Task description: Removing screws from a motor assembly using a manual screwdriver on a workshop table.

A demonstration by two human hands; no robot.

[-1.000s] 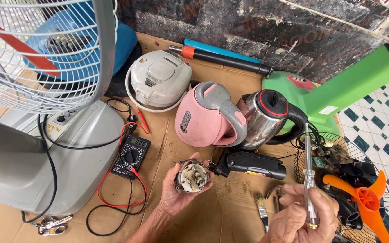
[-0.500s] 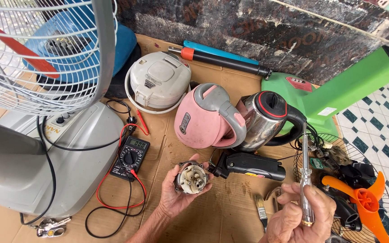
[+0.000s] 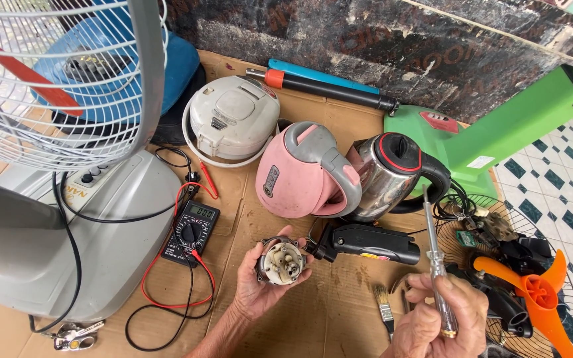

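Right hand (image 3: 432,318) grips a screwdriver (image 3: 436,255) upright, fingers clenched on the handle. Left hand (image 3: 266,288) cups a small round motor part (image 3: 281,261) over the cardboard (image 3: 339,311). Multimeter (image 3: 191,232) just left; pink kettle (image 3: 303,172) and steel kettle (image 3: 389,172) behind.

Round part: a small, round, cream-faced electrical part (image 3: 281,260) with a dark metal rim and small contacts on its face, cupped in my left hand (image 3: 266,292), face turned up.
Screwdriver: a slim screwdriver (image 3: 436,262) with a clear handle and metal shaft, upright in my right hand (image 3: 436,321), tip upward.
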